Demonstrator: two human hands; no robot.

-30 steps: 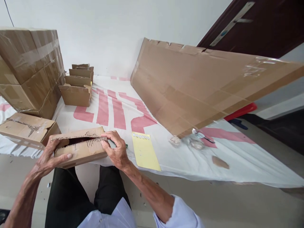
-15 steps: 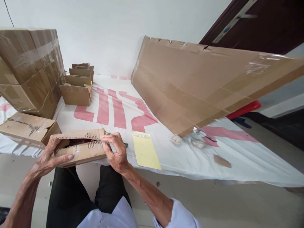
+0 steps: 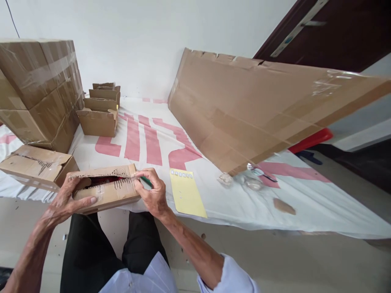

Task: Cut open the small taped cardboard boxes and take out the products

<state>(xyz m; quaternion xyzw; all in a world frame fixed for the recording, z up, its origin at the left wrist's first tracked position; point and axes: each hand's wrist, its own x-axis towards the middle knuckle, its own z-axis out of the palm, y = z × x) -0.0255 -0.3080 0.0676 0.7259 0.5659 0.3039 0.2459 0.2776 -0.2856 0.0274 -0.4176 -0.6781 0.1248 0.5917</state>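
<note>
A small cardboard box [image 3: 113, 197] lies at the table's front edge, its top split along a ragged, torn seam. Through the gap something red [image 3: 105, 180] shows inside, too covered to name. My left hand [image 3: 67, 200] grips the box's left end, thumb across the front flap and fingers behind. At the right end, my right hand [image 3: 153, 191] has thumb and fingers pinched on the box's top corner beside the torn seam. A green object [image 3: 146, 181] shows partly behind the right hand; its kind is hidden.
Another taped box [image 3: 39, 165] sits to the left, below stacked cartons [image 3: 36, 89]. Opened boxes [image 3: 97, 122] stand in a row at the back. A yellow card [image 3: 187, 195] lies right of my hands. A large cardboard sheet [image 3: 244, 106] leans over small plastic bags [image 3: 253, 183].
My right hand has shifted slightly right along the box's end. The gap in the top looks a little wider, and more red shows inside. My left hand keeps its hold.
</note>
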